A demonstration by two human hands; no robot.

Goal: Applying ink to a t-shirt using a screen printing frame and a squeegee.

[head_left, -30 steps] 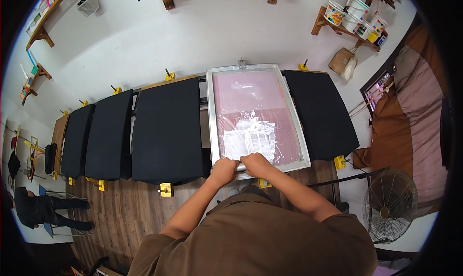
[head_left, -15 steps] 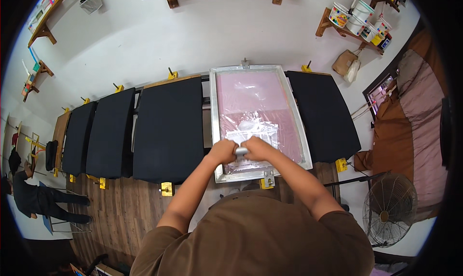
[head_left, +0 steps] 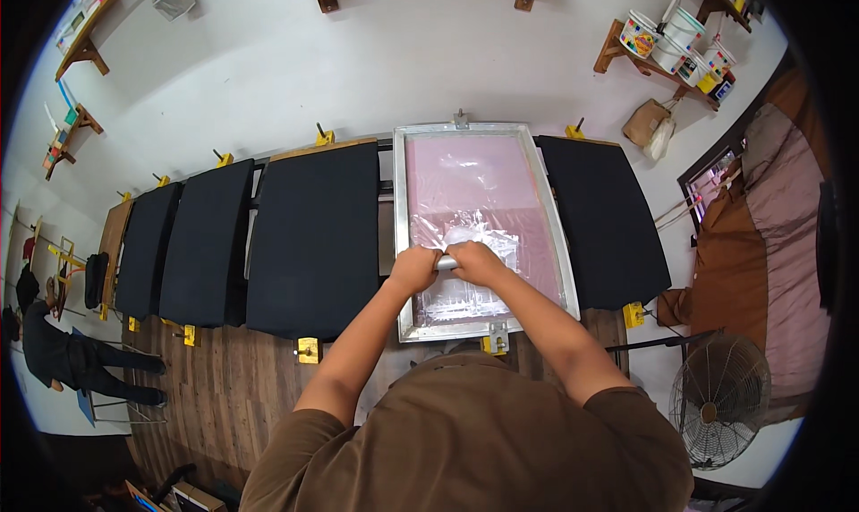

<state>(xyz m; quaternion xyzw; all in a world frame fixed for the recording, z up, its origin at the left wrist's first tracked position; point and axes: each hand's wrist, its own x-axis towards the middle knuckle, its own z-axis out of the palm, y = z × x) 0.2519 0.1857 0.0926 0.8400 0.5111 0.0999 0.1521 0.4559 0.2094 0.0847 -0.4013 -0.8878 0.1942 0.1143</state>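
Note:
Both my hands are wrapped round the silver-grey handle of a squeegee (head_left: 446, 263), the left hand (head_left: 415, 269) at one end and the right hand (head_left: 475, 262) at the other. The squeegee is over the lower half of a printing screen (head_left: 456, 167), whose mesh looks pink inside a metal frame (head_left: 403, 212). White ink and a white design show on the mesh around and below my hands. My hands hide the squeegee's blade. A metal bracket (head_left: 497, 339) holds the frame's near edge.
Black cloth-covered boards (head_left: 313, 243) stretch to the left, with another board (head_left: 604, 217) on the right. Yellow clamps (head_left: 309, 350) stick out along the edges. A floor fan (head_left: 720, 400) stands at right. Buckets fill a wall shelf (head_left: 649, 64). Another person (head_left: 67, 351) stands at far left.
My hands and the squeegee have moved a little away from me over the screen. More of the white design shows on the near part of the mesh.

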